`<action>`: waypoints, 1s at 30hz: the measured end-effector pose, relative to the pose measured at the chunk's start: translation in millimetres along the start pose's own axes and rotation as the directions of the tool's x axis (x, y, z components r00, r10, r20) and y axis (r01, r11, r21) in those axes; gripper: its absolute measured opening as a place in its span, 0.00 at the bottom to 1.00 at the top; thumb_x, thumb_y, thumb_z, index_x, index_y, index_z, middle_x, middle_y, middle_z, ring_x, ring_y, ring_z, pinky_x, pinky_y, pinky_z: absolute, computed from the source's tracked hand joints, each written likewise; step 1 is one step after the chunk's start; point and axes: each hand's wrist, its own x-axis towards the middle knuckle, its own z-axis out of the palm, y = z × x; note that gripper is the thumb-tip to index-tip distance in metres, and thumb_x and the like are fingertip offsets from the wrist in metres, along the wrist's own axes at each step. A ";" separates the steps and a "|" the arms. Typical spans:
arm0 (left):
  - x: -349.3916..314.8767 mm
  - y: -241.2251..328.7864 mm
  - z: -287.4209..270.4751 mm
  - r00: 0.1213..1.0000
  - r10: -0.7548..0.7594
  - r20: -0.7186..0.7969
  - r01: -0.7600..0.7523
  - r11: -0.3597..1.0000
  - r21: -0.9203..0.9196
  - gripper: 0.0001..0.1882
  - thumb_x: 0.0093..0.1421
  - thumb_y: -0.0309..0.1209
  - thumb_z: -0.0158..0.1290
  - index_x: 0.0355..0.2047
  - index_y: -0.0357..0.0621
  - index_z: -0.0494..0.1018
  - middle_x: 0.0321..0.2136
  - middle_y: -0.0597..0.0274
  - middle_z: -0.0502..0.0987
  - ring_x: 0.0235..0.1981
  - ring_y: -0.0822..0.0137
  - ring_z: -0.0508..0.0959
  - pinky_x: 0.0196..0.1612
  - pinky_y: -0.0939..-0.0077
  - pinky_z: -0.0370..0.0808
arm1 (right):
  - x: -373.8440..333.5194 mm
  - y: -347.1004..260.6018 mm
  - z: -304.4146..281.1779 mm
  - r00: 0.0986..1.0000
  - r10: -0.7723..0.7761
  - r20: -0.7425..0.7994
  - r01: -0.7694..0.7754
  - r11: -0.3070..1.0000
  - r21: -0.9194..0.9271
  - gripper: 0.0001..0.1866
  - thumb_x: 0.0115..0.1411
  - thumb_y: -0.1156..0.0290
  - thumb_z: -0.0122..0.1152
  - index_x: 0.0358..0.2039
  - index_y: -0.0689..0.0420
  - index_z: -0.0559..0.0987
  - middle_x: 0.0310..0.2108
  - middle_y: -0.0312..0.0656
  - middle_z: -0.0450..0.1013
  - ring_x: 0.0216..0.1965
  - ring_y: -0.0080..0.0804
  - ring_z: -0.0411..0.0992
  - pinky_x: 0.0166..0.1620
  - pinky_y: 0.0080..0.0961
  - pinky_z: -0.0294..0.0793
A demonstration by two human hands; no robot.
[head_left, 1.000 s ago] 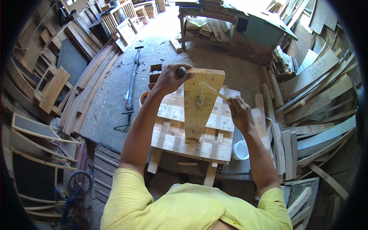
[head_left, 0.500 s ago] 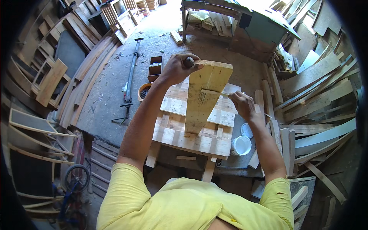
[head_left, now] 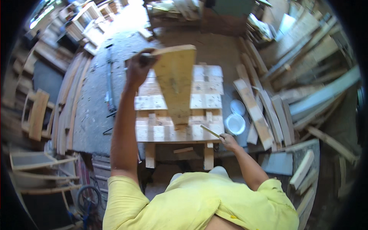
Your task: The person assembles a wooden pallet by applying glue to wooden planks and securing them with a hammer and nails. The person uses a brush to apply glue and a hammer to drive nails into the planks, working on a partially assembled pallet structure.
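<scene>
A wide pale wooden board (head_left: 174, 84) stands on end on the slatted wooden work table (head_left: 153, 134). My left hand (head_left: 140, 69) is closed round its top left edge. Beside the same fingers shows a dark, round-ended thing (head_left: 146, 58), perhaps a handle end; most of it is hidden. Low at the table's near right corner, my right hand (head_left: 229, 142) is closed on a thin pale stick (head_left: 210, 131). The stick points left toward the board's foot, apart from it. Close to that hand stands an open white tub (head_left: 235, 124), its round lid (head_left: 237, 107) just beyond.
Long planks (head_left: 255, 115) lie on the floor to the right, with stacked boards (head_left: 306, 88) behind them. A long metal clamp (head_left: 110, 80) lies on the floor at left, near more planks (head_left: 71, 103). A small wood offcut (head_left: 183, 150) sits below the table's near edge.
My right hand has drawn away from the board's face, down and nearer to me, still with the stick. The board remains upright in my left hand. The whole view has shifted.
</scene>
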 end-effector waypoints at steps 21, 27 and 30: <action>-22.4 73.4 86.3 0.971 -0.176 -0.162 0.187 0.981 0.055 0.22 0.65 0.42 0.59 0.53 0.42 0.75 0.17 0.78 0.68 0.16 0.87 0.60 0.17 0.87 0.55 | 7.6 251.5 -81.8 0.619 0.782 0.071 -0.761 0.620 -0.191 0.16 0.60 0.67 0.55 0.47 0.54 0.83 0.50 0.51 0.78 0.53 0.50 0.76 0.54 0.45 0.76; -23.2 92.0 115.7 0.975 -0.186 -0.120 0.196 0.978 0.072 0.23 0.64 0.47 0.59 0.53 0.45 0.76 0.18 0.80 0.66 0.18 0.87 0.62 0.19 0.88 0.55 | 45.1 206.5 -112.5 0.769 0.639 -0.028 -0.633 0.753 -0.180 0.25 0.58 0.64 0.60 0.56 0.57 0.77 0.58 0.53 0.71 0.59 0.50 0.70 0.60 0.46 0.70; -23.4 100.3 135.1 0.995 -0.048 -0.090 0.051 0.998 0.029 0.17 0.64 0.38 0.61 0.50 0.45 0.79 0.29 0.76 0.75 0.24 0.86 0.67 0.26 0.88 0.63 | 55.8 168.2 -125.7 0.956 0.270 -0.115 -0.271 0.962 0.003 0.29 0.55 0.58 0.68 0.56 0.57 0.77 0.55 0.58 0.71 0.59 0.52 0.69 0.63 0.42 0.67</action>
